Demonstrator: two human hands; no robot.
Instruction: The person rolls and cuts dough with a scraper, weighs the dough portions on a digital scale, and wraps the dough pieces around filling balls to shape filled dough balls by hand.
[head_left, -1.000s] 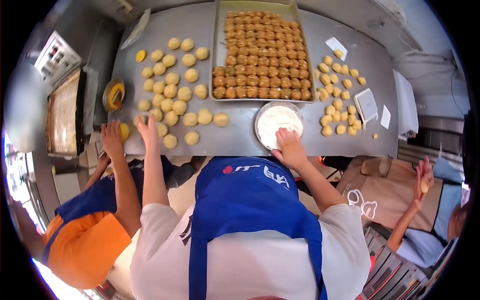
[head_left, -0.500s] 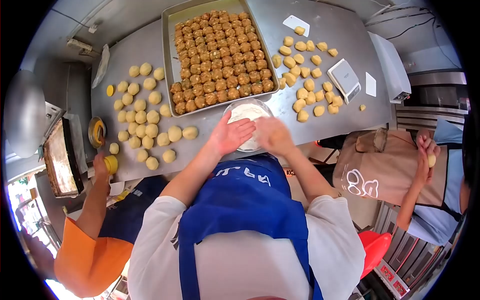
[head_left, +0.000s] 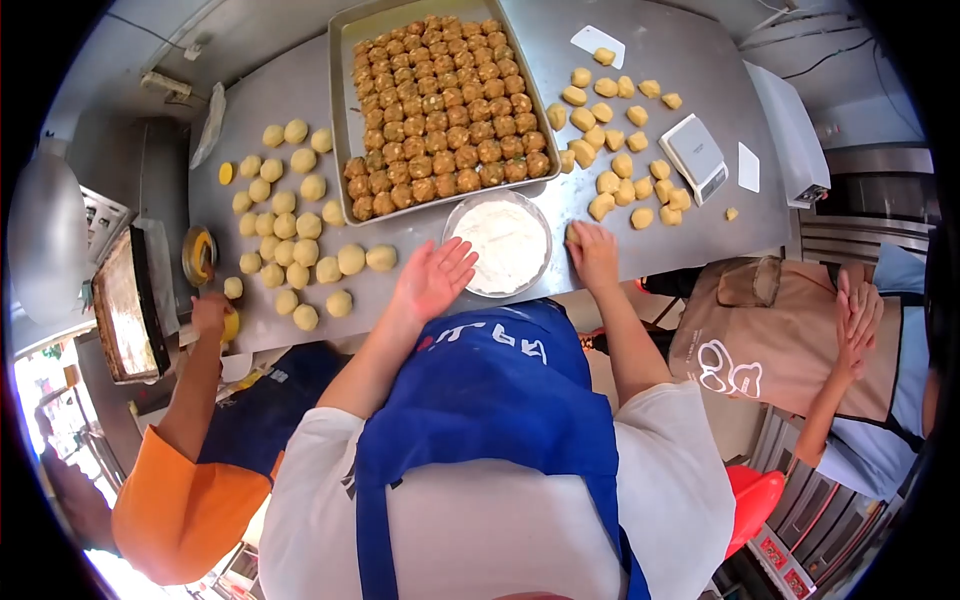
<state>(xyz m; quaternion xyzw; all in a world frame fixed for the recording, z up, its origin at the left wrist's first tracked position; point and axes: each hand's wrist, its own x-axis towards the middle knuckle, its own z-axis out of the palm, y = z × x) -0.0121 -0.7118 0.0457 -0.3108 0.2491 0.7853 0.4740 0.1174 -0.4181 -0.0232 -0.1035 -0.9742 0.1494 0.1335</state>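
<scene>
My left hand [head_left: 436, 278] is palm up with its fingers stretched out, just left of a clear bowl of white flour [head_left: 503, 243], and nothing lies on its palm. My right hand [head_left: 596, 254] is down at the table right of the bowl, its fingers curled around a small yellow dough piece [head_left: 573, 234], which is mostly hidden. Beyond the right hand lie several lumpy yellow dough pieces [head_left: 607, 182]. Left of my left hand, several smooth pale dough balls [head_left: 327, 270] rest on the metal table.
A metal tray [head_left: 341, 120] with rows of brown filling balls [head_left: 440, 110] sits behind the bowl. At right are a scale [head_left: 692, 150] and white scrapers [head_left: 748, 167]. A co-worker's hand [head_left: 210, 313] is at left by a small bowl [head_left: 199, 255]; another person [head_left: 800, 340] stands at right.
My right hand has moved right, from over the flour bowl to the table beside it. My left hand has shifted slightly left, away from the flour. The co-worker's hands at right have come together.
</scene>
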